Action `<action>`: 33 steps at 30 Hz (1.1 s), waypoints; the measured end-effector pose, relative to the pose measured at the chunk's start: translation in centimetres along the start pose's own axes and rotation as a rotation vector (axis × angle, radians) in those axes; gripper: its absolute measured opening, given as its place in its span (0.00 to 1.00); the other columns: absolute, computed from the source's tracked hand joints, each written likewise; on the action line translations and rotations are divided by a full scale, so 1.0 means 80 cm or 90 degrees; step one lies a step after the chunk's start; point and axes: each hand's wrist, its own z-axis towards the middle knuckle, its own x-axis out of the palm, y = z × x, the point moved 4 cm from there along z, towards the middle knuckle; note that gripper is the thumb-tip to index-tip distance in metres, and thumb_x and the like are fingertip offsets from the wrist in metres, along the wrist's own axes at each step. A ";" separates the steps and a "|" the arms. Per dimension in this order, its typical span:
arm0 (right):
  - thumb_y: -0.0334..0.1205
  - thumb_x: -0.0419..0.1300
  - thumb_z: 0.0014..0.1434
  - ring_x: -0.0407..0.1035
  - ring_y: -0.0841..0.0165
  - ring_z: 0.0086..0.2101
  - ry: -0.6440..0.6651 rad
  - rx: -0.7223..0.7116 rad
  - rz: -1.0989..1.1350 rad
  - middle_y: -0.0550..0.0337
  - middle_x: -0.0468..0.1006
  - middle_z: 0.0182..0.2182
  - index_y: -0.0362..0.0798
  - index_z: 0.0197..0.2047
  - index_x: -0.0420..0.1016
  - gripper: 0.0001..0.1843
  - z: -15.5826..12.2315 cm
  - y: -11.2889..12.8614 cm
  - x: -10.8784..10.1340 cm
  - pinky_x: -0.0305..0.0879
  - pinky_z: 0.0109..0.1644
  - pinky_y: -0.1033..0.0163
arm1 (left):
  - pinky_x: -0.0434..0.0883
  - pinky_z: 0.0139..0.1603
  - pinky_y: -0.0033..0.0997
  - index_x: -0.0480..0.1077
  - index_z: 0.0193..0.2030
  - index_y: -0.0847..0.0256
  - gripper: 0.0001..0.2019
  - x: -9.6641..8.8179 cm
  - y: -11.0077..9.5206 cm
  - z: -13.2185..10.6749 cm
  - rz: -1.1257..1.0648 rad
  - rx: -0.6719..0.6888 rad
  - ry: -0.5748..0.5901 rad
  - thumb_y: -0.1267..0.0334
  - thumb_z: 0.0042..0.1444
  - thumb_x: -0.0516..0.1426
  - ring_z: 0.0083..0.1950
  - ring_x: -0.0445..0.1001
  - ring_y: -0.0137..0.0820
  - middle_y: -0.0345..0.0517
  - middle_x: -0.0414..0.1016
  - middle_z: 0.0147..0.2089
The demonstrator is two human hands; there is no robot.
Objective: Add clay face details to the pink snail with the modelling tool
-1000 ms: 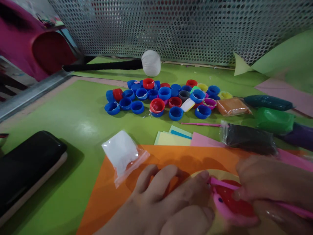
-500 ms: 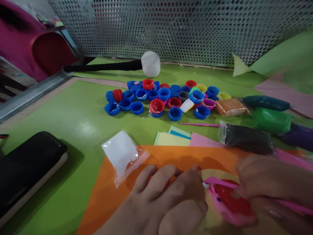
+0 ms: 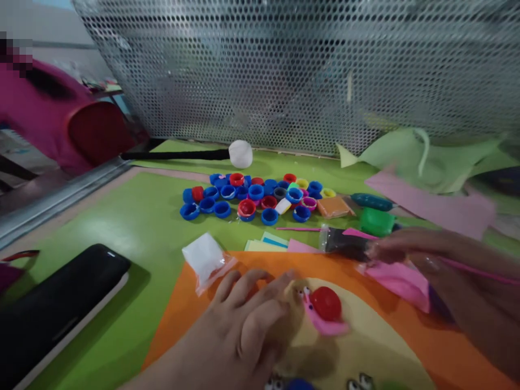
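My left hand (image 3: 239, 319) lies on the orange sheet (image 3: 170, 314) and the edge of a round tan piece (image 3: 365, 325), its fingers apart and holding nothing. Beside its fingertips, a snail-like figure has a pink clay body (image 3: 325, 325), small eyes and a red dome (image 3: 327, 303) for a shell. At the right, my right hand (image 3: 430, 265) grips a thin pink modelling tool (image 3: 479, 270) whose flat tip sticks out past the fingers. Under that hand lies a pink clay packet (image 3: 400, 284). More eyes (image 3: 359, 382) show at the bottom edge.
Several bottle caps (image 3: 255, 192) spread across the green table. A white clay packet (image 3: 207, 260), a black phone-like object (image 3: 69, 309) and a black stick with a white ball end (image 3: 240, 154) lie around. Colored clay packs (image 3: 377, 221) and paper scraps (image 3: 430, 200) sit right, below a perforated metal panel (image 3: 264, 70).
My right hand has lifted off the snail figure and moved right with the pink tool, uncovering the red dome. My left hand stays on the sheet. The view has tilted upward.
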 end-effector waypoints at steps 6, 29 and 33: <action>0.43 0.44 0.66 0.71 0.68 0.32 -0.009 -0.015 -0.013 0.63 0.76 0.32 0.56 0.38 0.69 0.13 0.009 0.015 -0.013 0.69 0.35 0.64 | 0.66 0.50 0.46 0.65 0.46 0.56 0.21 0.002 -0.008 0.001 0.024 0.046 0.024 0.77 0.44 0.48 0.51 0.67 0.40 0.44 0.73 0.50; 0.41 0.57 0.62 0.70 0.63 0.39 0.070 0.025 -0.300 0.55 0.72 0.43 0.44 0.47 0.68 0.13 0.004 -0.041 0.060 0.68 0.43 0.52 | 0.53 0.60 0.54 0.56 0.59 0.57 0.20 -0.004 0.001 -0.005 -0.027 -0.019 0.107 0.63 0.59 0.48 0.59 0.61 0.43 0.52 0.67 0.55; 0.41 0.57 0.62 0.69 0.63 0.40 -0.001 -0.026 -0.220 0.55 0.72 0.43 0.44 0.47 0.68 0.12 -0.005 -0.029 0.047 0.68 0.43 0.52 | 0.59 0.57 0.52 0.62 0.53 0.59 0.16 -0.012 0.001 -0.003 -0.062 -0.035 0.079 0.63 0.57 0.50 0.56 0.63 0.44 0.52 0.68 0.54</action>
